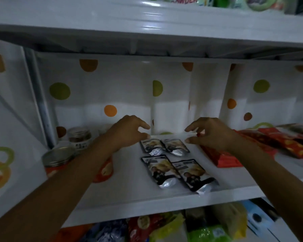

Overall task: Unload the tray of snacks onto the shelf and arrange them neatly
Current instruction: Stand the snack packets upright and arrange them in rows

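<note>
Several black and silver snack pouches lie flat on the white shelf (129,186) in two rows: a back pair (164,145) and a front pair (178,173). My left hand (128,131) hovers just left of the back pair, fingers loosely curled, holding nothing. My right hand (212,133) hovers just right of that pair, fingers also loosely spread and empty. Red snack packets (278,142) lie on the shelf under and to the right of my right hand. The tray is not in view.
At the left stand a red can with a metal lid (58,158), a clear jar (80,137) and an orange-red canister (104,172) partly behind my left forearm. A dotted white sheet backs the shelf. More packets fill the shelf below (182,227).
</note>
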